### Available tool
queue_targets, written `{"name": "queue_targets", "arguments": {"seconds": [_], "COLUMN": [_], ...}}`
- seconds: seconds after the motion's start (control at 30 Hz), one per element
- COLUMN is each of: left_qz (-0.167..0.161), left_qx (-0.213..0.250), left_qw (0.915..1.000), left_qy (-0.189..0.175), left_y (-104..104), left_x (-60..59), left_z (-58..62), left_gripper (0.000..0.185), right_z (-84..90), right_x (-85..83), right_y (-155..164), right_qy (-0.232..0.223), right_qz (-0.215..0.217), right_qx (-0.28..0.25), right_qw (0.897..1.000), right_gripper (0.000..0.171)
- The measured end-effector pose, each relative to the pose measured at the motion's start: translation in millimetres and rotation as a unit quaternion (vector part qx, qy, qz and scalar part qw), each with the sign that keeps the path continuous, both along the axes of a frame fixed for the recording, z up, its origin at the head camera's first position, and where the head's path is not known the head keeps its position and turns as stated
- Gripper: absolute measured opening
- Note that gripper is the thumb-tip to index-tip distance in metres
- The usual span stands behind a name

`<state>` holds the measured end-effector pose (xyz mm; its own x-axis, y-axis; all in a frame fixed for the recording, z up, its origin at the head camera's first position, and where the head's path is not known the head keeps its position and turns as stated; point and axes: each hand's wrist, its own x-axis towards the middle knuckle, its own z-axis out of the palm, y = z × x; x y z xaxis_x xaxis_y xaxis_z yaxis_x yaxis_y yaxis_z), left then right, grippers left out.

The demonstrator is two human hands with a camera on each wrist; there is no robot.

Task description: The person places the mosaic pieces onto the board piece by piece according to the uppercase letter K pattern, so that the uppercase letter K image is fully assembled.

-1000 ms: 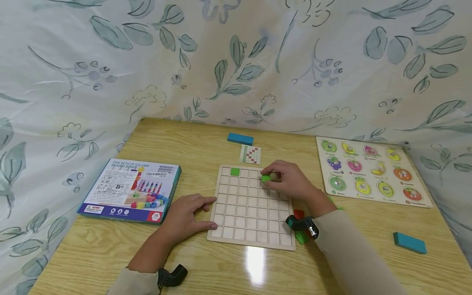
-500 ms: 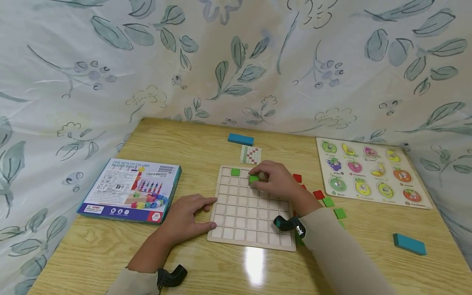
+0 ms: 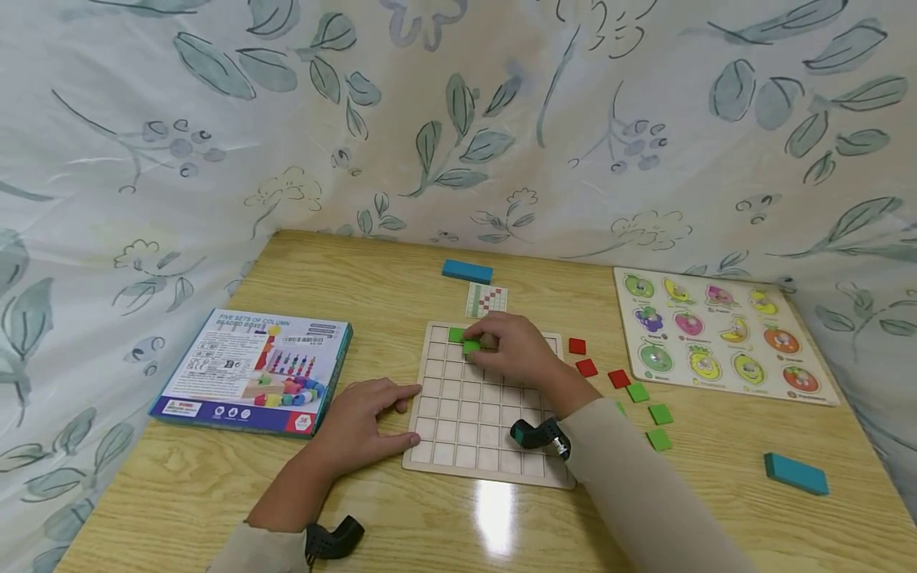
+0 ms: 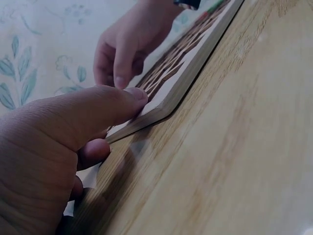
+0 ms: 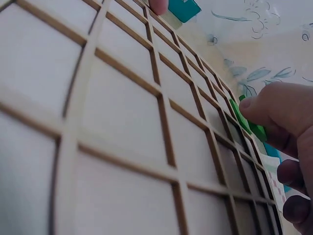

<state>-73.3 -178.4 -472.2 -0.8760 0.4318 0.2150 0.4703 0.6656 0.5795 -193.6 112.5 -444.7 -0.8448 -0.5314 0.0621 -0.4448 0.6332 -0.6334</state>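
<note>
Since a second ago our right hand [image 3: 510,350] has carried the green tile [image 3: 471,346] leftward across the grid board [image 3: 458,414], from the right part of the top rows to just beside the green tile already seated [image 3: 455,334] in the top row; with the forearm drawn along, the loose red tiles [image 3: 586,367] and loose green tiles [image 3: 648,415] on the counter [image 3: 401,270] right of the board now show. The tile we hold is a small, flat, bright green square, pinched at its edges between thumb and fingertips, low over the second row near the board's upper left. In the right wrist view [image 5: 249,120] only a green sliver shows under the thumb, so we cannot tell whether it touches the board or hangs just above it. Our left hand [image 3: 361,422] lies flat on the counter, fingers spread and relaxed, its thumb and fingertips touching the board's left edge; the left wrist view confirms the thumb [image 4: 105,105] against the rim. The board is pale wood with empty square cells; our right forearm covers its right columns. A pattern card [image 3: 485,300] lies behind the board, too small to read clearly.
</note>
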Motion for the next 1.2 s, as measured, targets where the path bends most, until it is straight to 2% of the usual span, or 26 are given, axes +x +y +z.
{"name": "queue_targets", "arguments": {"seconds": [0.43,0.7,1.2], "left_qz": [-0.003,-0.001,-0.002], "left_qx": [0.003,0.002,-0.003], "left_qw": [0.9998,0.9998,0.9999], "left_qy": [0.019,0.019,0.014], "left_y": [0,1,1], "left_x": [0.2,0.6,0.3], "left_z": [-1.5,-0.8,-0.9], "left_gripper": [0.060,0.060,0.061], "right_z": [-3.6,-2.2,-1.8], "right_x": [3.5,5.4,6.1], "right_y": [-24,-28,-30], "right_qy": [0.001,-0.027,-0.046], "right_qz": [-0.005,-0.022,-0.027], "right_qx": [0.003,0.006,-0.012], "right_qw": [1.000,0.999,0.998], "right_gripper": [0.025,0.024,0.023]}}
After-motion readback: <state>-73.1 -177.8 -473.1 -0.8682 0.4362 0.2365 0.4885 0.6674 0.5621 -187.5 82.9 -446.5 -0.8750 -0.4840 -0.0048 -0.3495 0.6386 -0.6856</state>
